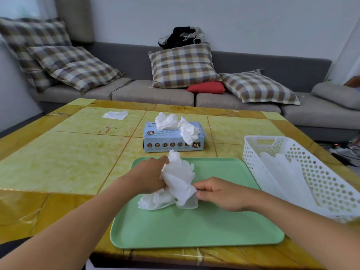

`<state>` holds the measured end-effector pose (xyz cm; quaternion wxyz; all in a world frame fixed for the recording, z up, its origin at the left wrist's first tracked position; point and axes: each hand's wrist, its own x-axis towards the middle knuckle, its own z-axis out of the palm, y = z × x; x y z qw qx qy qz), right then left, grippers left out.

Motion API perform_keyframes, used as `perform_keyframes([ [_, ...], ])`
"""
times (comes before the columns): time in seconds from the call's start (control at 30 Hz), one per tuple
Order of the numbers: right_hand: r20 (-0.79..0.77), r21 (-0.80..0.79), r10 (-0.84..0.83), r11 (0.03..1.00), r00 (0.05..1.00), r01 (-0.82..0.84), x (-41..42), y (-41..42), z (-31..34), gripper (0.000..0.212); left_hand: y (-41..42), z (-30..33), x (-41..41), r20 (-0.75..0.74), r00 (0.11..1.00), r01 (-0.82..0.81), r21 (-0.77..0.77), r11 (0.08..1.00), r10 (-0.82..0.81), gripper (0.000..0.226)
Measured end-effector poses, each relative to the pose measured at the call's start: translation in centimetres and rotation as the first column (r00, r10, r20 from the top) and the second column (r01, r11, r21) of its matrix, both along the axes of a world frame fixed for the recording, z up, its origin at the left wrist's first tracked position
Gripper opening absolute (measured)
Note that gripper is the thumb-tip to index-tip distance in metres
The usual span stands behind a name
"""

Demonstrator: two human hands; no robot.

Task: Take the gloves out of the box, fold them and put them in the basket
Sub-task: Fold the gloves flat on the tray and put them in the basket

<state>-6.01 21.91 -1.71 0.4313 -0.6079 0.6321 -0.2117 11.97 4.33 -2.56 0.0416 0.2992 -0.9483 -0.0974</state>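
Gripping a crumpled bunch of white gloves (178, 180) over the green tray (194, 228), the left hand (150, 175) has its fingers curled round the bunch, while the right hand (220, 193) pinches its lower edge. The blue box (173, 142) sits on the bench (64, 158) behind the tray, more gloves spilling out. The white basket (303, 172) at right holds folded gloves.

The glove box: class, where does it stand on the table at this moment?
In the head view the glove box stands mid-table, just beyond the far edge of the green tray and left of the white basket.
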Motion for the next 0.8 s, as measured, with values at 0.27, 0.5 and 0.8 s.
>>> perform_keyframes([
  [0.27, -0.228, -0.377, -0.231, 0.917, 0.946, 0.134, 2.7, 1.1, -3.4, 0.026, 1.8, -1.8, -1.9, -0.198, 0.979, 0.080, 0.197, 0.977, -0.041, 0.046],
  [0.5, 0.033, -0.292, -0.241, 0.926, 0.970, 0.239, 0.9, 0.2, -1.9, 0.025, 1.6, -1.7, -1.7, -0.224, 0.970, -0.083, 0.046, 0.996, 0.091, 0.055],
  [0.8, 0.619, 0.089, -0.270, 0.957, 0.737, 0.275, 0.2, 2.4, 1.2, 0.019, -1.0, -0.6, 0.1, -0.134, 0.940, -0.302, 0.097, 0.948, 0.313, 0.044],
])
